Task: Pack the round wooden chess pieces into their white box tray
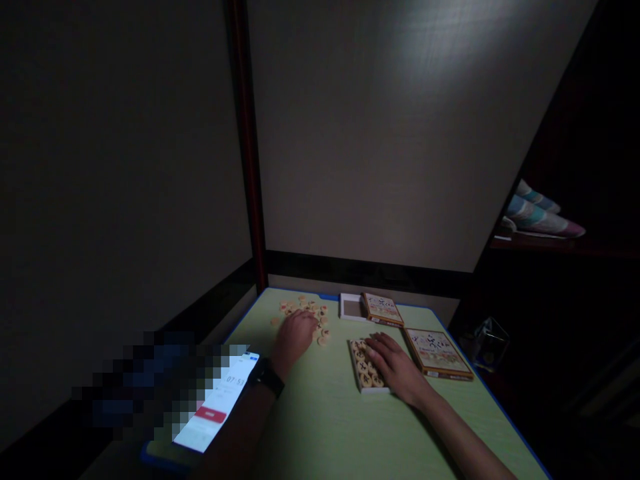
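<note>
My left hand point(296, 333), with a dark watch on the wrist, reaches into a loose spread of round wooden Chinese chess pieces point(323, 311) at the table's far left. Its fingers are bent and close together, with the tips down among the pieces; what they hold, if anything, is hidden. My right hand point(393, 362) lies over the right side of a shallow white box tray point(358, 377), fingers stretched out. Rows of chess pieces point(365, 379) with dark characters fill the visible part of this tray; the hand covers the rest.
A second white tray point(345, 307) sits at the back, partly under a printed box lid point(384, 309). Another printed lid point(437, 353) lies on the right of the green table point(320, 427). At the left edge glows a phone point(220, 407). Walls stand behind and left.
</note>
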### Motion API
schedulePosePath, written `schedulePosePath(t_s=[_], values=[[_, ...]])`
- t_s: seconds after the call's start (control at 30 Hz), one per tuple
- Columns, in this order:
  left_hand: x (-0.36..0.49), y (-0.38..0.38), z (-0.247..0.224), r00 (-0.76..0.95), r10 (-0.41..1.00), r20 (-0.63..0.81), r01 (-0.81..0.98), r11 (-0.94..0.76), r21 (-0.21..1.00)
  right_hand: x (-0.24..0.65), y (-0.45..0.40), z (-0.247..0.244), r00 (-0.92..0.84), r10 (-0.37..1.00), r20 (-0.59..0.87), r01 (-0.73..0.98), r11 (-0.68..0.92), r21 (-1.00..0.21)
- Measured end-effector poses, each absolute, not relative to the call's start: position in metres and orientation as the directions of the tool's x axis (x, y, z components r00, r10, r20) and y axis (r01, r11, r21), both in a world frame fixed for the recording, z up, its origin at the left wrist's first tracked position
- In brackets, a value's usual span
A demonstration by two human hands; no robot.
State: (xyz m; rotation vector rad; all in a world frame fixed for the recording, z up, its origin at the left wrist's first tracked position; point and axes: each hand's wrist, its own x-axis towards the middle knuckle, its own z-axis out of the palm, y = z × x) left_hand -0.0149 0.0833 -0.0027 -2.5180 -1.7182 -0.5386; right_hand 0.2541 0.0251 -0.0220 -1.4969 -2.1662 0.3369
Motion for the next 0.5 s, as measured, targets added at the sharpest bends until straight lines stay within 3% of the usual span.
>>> schedulePosePath(t_s=[0.17,0.33,0.5], values=[[-0.018,0.069,-0.013,0.214,0.876,0.432,0.955,-0.280,0.094,0.255,0.024,-0.024,-0.309,0.925,0.222,0.833,0.376,-0.405],[-0.020,0.064,-0.027,0.032,0.939,0.342,0.996,-0.061,0.073,0.250,0.022,-0.026,-0.335,0.914,0.231,0.845,0.399,-0.355],[-0.026,0.070,-0.030,0.014,0.949,0.315,0.996,-0.041,0.080,0.246,0.022,-0.029,-0.330,0.913,0.240,0.850,0.398,-0.345]])
